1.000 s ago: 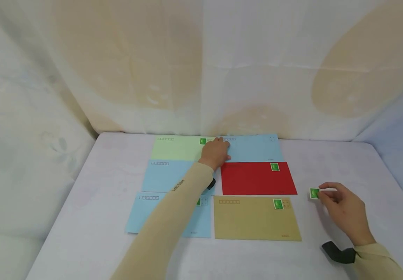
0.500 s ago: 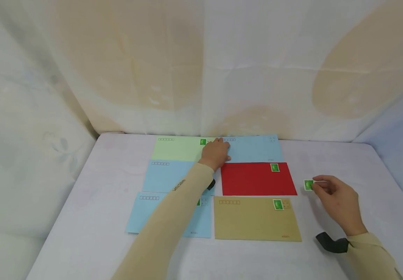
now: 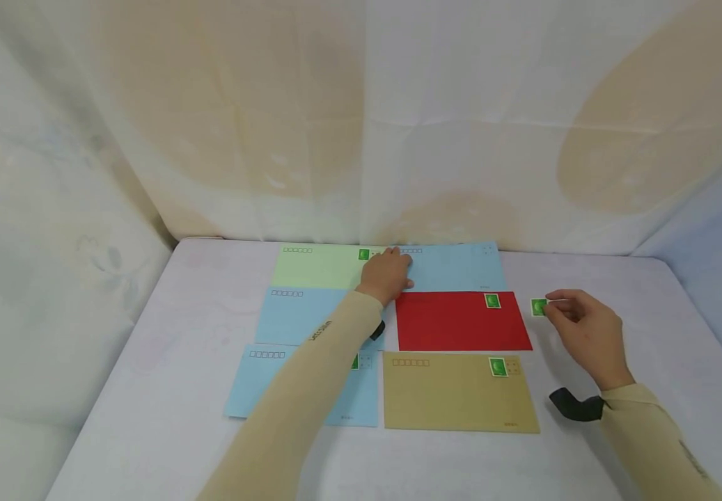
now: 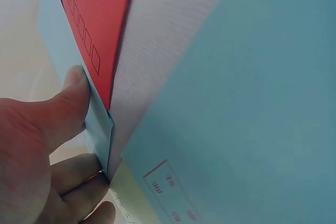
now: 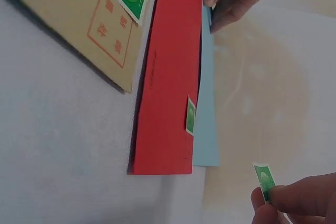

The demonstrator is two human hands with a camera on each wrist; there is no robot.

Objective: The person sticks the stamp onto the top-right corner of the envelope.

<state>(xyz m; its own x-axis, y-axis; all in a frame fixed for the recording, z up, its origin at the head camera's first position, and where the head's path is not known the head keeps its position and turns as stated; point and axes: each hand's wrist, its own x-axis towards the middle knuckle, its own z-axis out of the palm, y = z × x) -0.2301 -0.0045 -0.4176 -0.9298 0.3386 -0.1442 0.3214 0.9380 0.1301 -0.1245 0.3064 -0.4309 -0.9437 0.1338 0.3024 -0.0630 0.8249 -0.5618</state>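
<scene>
My right hand (image 3: 589, 341) pinches a green postage stamp with a white border (image 3: 539, 307) between thumb and fingertips, to the right of the red envelope (image 3: 461, 323). In the right wrist view this stamp (image 5: 265, 181) stands beyond the envelope's end, apart from it. My left hand (image 3: 386, 273) rests at the left end of the back-right blue envelope (image 3: 454, 268). In the left wrist view the left thumb (image 4: 77, 85) touches that blue envelope near its front edge, and the other fingers lie spread at its left end. A green stamp (image 3: 492, 300) lies at the red envelope's upper right.
A light green envelope (image 3: 317, 264) with a stamp lies back left. Two blue envelopes (image 3: 298, 313) lie before it, partly hidden by my left sleeve (image 3: 298, 396). The tan envelope (image 3: 461, 403) with a stamp lies front right. Pale curtains (image 3: 361, 125) hang behind the white-covered table (image 3: 166, 390).
My right hand has moved away from me and somewhat left, carrying the stamp from beside the red envelope's lower corner to near its upper right. The left hand has stayed in place.
</scene>
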